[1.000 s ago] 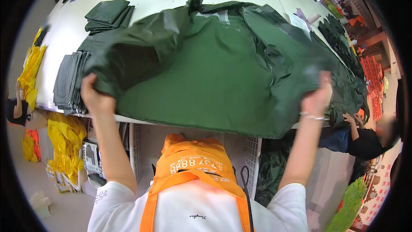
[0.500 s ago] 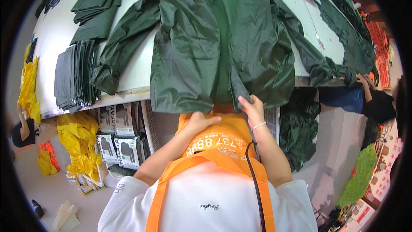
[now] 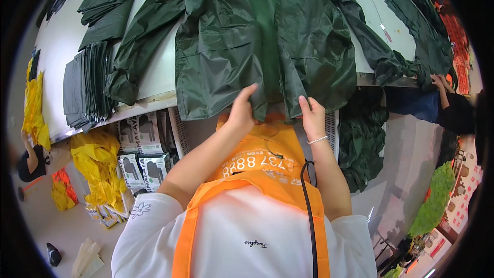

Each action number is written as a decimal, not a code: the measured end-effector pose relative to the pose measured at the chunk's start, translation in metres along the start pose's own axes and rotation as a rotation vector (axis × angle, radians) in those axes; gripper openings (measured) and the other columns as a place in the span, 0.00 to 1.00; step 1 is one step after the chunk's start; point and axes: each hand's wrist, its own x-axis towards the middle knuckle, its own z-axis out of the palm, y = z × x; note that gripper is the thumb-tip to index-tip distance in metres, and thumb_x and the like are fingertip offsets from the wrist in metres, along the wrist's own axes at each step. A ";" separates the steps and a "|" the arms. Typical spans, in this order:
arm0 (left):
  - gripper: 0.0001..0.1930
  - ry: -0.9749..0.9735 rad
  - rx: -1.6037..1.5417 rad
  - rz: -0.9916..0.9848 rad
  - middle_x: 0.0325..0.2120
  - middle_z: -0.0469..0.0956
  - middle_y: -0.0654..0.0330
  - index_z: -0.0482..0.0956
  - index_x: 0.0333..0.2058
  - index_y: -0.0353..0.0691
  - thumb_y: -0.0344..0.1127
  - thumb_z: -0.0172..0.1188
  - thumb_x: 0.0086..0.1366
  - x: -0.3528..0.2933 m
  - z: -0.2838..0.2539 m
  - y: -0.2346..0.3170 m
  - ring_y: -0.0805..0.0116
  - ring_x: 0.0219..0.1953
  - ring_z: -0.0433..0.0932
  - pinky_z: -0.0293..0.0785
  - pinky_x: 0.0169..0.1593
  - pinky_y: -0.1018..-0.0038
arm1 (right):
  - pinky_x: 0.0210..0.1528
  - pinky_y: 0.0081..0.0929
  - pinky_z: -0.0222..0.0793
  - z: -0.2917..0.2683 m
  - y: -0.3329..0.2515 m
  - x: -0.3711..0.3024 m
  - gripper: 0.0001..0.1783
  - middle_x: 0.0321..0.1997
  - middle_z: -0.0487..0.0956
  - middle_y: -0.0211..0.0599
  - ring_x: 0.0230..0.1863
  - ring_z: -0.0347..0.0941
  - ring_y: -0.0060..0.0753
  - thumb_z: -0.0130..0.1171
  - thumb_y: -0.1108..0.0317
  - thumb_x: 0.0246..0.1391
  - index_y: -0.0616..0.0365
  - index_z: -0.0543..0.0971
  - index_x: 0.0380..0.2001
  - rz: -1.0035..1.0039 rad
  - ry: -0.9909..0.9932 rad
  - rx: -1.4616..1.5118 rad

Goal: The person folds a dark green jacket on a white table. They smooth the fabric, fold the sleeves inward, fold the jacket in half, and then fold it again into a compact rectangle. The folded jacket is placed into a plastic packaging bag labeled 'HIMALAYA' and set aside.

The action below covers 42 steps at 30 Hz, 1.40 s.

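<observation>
A dark green rain jacket (image 3: 216, 46) lies open at the front on the table, its sleeves spread to both sides and its lower hem hanging over the near edge. My left hand (image 3: 242, 112) grips the left front panel near its bottom corner, thumb on top of the cloth; its other fingers are partly hidden. With thumb and fingers closed, my right hand (image 3: 313, 117) holds the lower corner of the right front panel. Between the two panels the jacket's inner back shows.
Folded dark green garments (image 3: 90, 85) stand stacked on the white table (image 3: 154, 80) at left. Below hang yellow garments (image 3: 95, 159) beside packaged garments (image 3: 146, 167). Dark green cloth (image 3: 360, 144) bulges under the table at right. Another person's hands (image 3: 441, 83) touch green cloth at far right.
My left hand has risen from below the hem onto the left front panel. Both panels' inner edges are further apart, and my right hand still holds its corner, slightly farther right.
</observation>
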 end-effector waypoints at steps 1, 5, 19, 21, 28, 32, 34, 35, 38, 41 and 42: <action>0.23 0.067 0.172 0.023 0.33 0.77 0.55 0.75 0.40 0.36 0.52 0.58 0.57 0.020 0.001 -0.008 0.62 0.34 0.76 0.72 0.36 0.63 | 0.22 0.16 0.60 0.004 -0.004 -0.004 0.16 0.16 0.69 0.24 0.20 0.62 0.12 0.55 0.62 0.58 0.62 0.73 0.21 -0.022 -0.012 0.003; 0.20 0.194 0.315 -0.015 0.29 0.78 0.55 0.77 0.37 0.32 0.43 0.66 0.54 0.061 0.033 -0.009 0.62 0.29 0.78 0.75 0.31 0.61 | 0.18 0.16 0.56 0.005 0.015 -0.001 0.20 0.14 0.61 0.19 0.18 0.54 0.10 0.54 0.62 0.59 0.59 0.66 0.16 -0.025 -0.134 0.056; 0.15 -0.048 0.266 -0.114 0.33 0.79 0.53 0.76 0.37 0.29 0.34 0.65 0.55 0.077 0.036 -0.004 0.61 0.34 0.79 0.76 0.41 0.63 | 0.30 0.12 0.56 -0.016 0.006 0.007 0.09 0.24 0.69 0.14 0.27 0.59 0.07 0.53 0.67 0.59 0.57 0.75 0.26 0.082 -0.397 0.217; 0.14 -0.208 0.148 -0.159 0.33 0.79 0.53 0.76 0.38 0.30 0.33 0.64 0.55 0.070 0.031 0.002 0.61 0.35 0.79 0.76 0.42 0.63 | 0.36 0.14 0.65 -0.024 0.001 0.004 0.09 0.31 0.77 0.24 0.33 0.71 0.15 0.52 0.67 0.58 0.60 0.78 0.33 0.287 -0.335 0.525; 0.13 -0.111 0.211 -0.134 0.32 0.79 0.54 0.77 0.36 0.31 0.33 0.63 0.55 0.078 0.035 -0.005 0.62 0.33 0.79 0.76 0.40 0.65 | 0.42 0.29 0.65 -0.046 0.033 0.017 0.12 0.37 0.77 0.32 0.38 0.72 0.30 0.57 0.69 0.52 0.62 0.75 0.39 0.161 0.050 0.014; 0.13 0.034 0.369 -0.027 0.28 0.79 0.54 0.79 0.32 0.31 0.36 0.65 0.53 0.072 0.040 -0.013 0.62 0.29 0.79 0.74 0.33 0.69 | 0.42 0.36 0.64 -0.016 -0.016 0.008 0.17 0.34 0.73 0.38 0.39 0.69 0.44 0.64 0.68 0.43 0.58 0.73 0.38 -0.570 0.363 -0.583; 0.14 0.071 0.436 -0.012 0.28 0.79 0.54 0.79 0.31 0.30 0.38 0.66 0.53 0.077 0.038 -0.013 0.63 0.27 0.79 0.74 0.30 0.70 | 0.36 0.34 0.67 0.006 -0.037 0.002 0.13 0.31 0.74 0.38 0.35 0.72 0.42 0.64 0.67 0.44 0.58 0.75 0.34 -0.375 0.081 -0.461; 0.15 0.069 0.448 0.014 0.27 0.79 0.54 0.79 0.30 0.30 0.39 0.66 0.52 0.078 0.040 -0.014 0.63 0.26 0.78 0.74 0.28 0.70 | 0.33 0.34 0.68 0.015 -0.036 0.006 0.12 0.29 0.74 0.38 0.32 0.72 0.41 0.64 0.66 0.44 0.58 0.75 0.32 -0.369 0.103 -0.507; 0.16 0.085 0.476 0.044 0.24 0.79 0.54 0.79 0.28 0.31 0.41 0.67 0.52 0.069 0.044 -0.014 0.64 0.21 0.77 0.71 0.21 0.70 | 0.28 0.32 0.70 0.021 -0.016 0.021 0.10 0.23 0.76 0.38 0.24 0.74 0.41 0.64 0.66 0.45 0.60 0.76 0.27 -0.313 0.109 -0.438; 0.16 0.109 0.501 -0.019 0.19 0.77 0.56 0.78 0.25 0.32 0.42 0.68 0.51 0.055 0.052 -0.006 0.65 0.15 0.73 0.65 0.15 0.70 | 0.25 0.26 0.71 0.018 -0.002 0.028 0.08 0.22 0.78 0.39 0.19 0.75 0.31 0.59 0.69 0.48 0.63 0.75 0.24 -0.125 0.095 -0.218; 0.17 0.121 0.542 0.000 0.19 0.77 0.56 0.78 0.25 0.32 0.43 0.68 0.50 0.055 0.050 -0.007 0.65 0.14 0.73 0.65 0.14 0.70 | 0.25 0.25 0.72 0.014 0.001 0.028 0.08 0.23 0.78 0.39 0.20 0.75 0.30 0.59 0.69 0.49 0.63 0.75 0.24 0.071 0.000 -0.054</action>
